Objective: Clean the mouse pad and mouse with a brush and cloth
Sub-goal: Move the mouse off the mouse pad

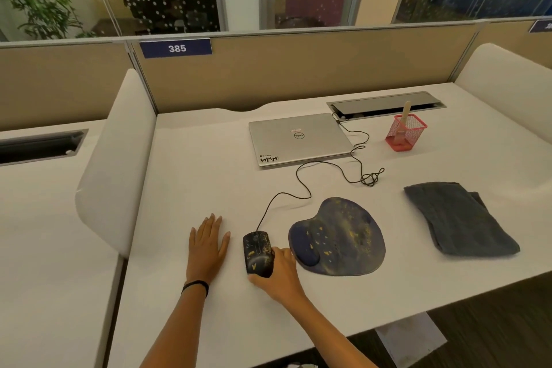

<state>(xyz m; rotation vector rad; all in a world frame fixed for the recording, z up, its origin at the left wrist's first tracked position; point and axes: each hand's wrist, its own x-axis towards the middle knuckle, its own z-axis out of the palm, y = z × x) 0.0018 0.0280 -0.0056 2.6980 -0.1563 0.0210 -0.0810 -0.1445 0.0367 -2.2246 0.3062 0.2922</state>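
white desk: right hand is gripping the mouse; left hand is lying flat, holding nothing.
the cable is trailing far; lifting may be snagging it.

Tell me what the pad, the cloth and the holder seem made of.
The pad looks like matte fabric over foam, judging by its cushioned wrist rest. The cloth seems a soft grey textile: it lies folded with limp edges. The holder is red mesh, probably metal; the brush shows through it.
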